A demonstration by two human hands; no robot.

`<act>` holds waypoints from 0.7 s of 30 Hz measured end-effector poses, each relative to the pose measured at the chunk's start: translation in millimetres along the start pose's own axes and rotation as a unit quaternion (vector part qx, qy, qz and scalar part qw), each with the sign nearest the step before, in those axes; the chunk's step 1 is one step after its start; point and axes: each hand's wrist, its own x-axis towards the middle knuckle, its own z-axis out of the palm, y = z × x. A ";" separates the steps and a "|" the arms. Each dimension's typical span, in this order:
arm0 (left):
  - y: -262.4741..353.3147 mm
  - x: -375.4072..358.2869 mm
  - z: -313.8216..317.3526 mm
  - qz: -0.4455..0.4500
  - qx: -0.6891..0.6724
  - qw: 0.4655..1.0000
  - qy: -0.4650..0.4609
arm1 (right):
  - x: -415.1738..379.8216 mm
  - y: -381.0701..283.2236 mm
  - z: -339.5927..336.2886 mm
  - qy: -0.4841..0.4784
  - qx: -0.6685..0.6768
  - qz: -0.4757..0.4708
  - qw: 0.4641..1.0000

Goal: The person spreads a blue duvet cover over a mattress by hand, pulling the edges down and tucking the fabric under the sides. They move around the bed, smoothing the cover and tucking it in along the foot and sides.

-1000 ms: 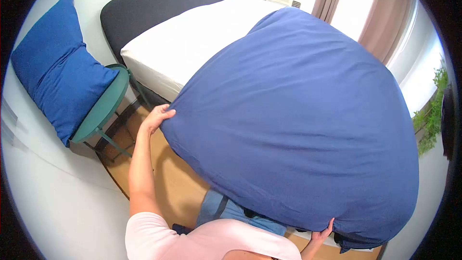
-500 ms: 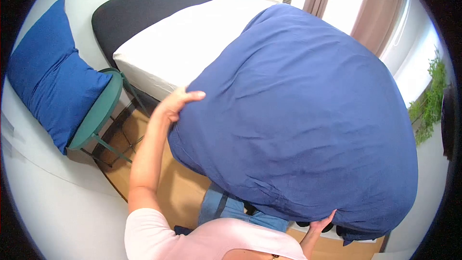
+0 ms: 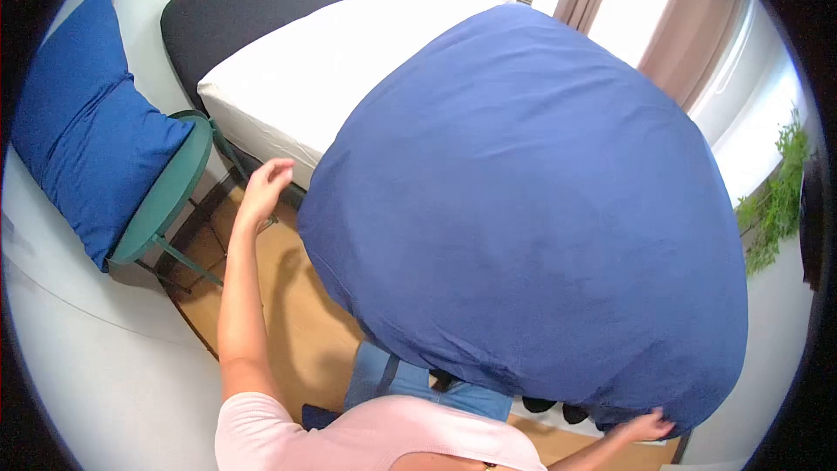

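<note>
A large blue duvet (image 3: 523, 209) spreads over the near part of the bed and hangs down at its front edge. My left hand (image 3: 267, 190) is in the air just left of the duvet, apart from it, holding nothing, with loosely bent fingers. Down at the duvet's lower right edge, my right hand (image 3: 647, 426) has its bent fingers on the fabric. The white mattress (image 3: 323, 57) shows beyond the duvet, up to a dark headboard (image 3: 279, 9).
On the left, a blue pillow (image 3: 87, 131) leans on a green side table (image 3: 170, 196). A plant (image 3: 776, 196) hangs at the right, near brown curtains (image 3: 697, 17). Dark shoes (image 3: 539, 405) lie on the wooden floor (image 3: 301, 314) below the duvet.
My left hand has let go of the duvet's left edge and moved left. My right hand has slid right and down along the lower edge. The duvet now looks smoother.
</note>
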 end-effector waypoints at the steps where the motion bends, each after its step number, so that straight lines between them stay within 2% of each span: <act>1: 16.6 10.7 6.4 0.042 -0.001 0.999 0.020 | 0.6 -65.6 36.2 0.038 -0.034 -0.051 0.997; 2: 29.9 21.5 19.9 0.070 -0.066 0.995 0.022 | 5.5 -110.8 65.7 -0.055 0.009 -0.081 0.995; 3: 41.8 35.0 37.5 0.097 -0.131 0.986 0.022 | 3.5 -154.4 106.7 -0.138 0.076 -0.061 0.986; 4: 49.5 56.6 56.0 0.084 -0.145 0.986 0.011 | -16.0 -203.9 148.0 -0.219 0.061 -0.076 0.971; 5: 56.9 81.6 73.3 0.073 -0.160 0.984 -0.001 | -30.3 -231.5 192.1 -0.312 0.066 -0.140 0.937; 6: 72.2 103.3 83.4 0.091 0.015 0.996 -0.010 | -56.9 -267.7 236.1 -0.407 0.076 -0.178 0.893; 7: 86.2 123.7 92.1 0.106 0.188 0.976 -0.019 | -88.0 -297.7 278.8 -0.506 0.089 -0.191 0.837; 8: 86.1 151.8 109.3 0.175 0.227 0.957 -0.037 | -110.3 -310.0 324.7 -0.619 0.102 -0.207 0.751; 9: 85.8 174.6 127.3 0.243 0.265 0.931 -0.052 | -139.5 -325.2 365.1 -0.668 0.024 -0.268 0.694; 10: 100.0 180.8 141.6 0.238 0.279 0.926 -0.094 | -165.4 -315.3 415.8 -0.680 -0.011 -0.386 0.623; 12: 125.9 188.1 175.8 0.192 0.308 0.921 -0.144 | -225.4 -287.7 492.9 -0.675 -0.122 -0.458 0.566; 13: 131.3 191.5 190.9 0.152 0.325 0.920 -0.155 | -250.8 -280.3 504.6 -0.658 -0.182 -0.468 0.561; 15: 134.2 190.3 203.1 0.223 0.356 0.889 -0.183 | -277.9 -266.9 523.4 -0.618 -0.089 -0.469 0.625; 18: 134.3 210.0 211.1 0.162 0.305 0.921 -0.182 | -262.7 -253.7 514.9 -0.558 0.057 -0.449 0.696; 20: 156.9 222.0 164.3 0.136 0.146 0.966 -0.167 | -244.6 -285.0 496.7 -0.520 0.109 -0.401 0.746; 21: 164.4 231.8 136.5 0.080 -0.046 0.975 -0.201 | -240.6 -304.5 485.8 -0.505 0.125 -0.367 0.771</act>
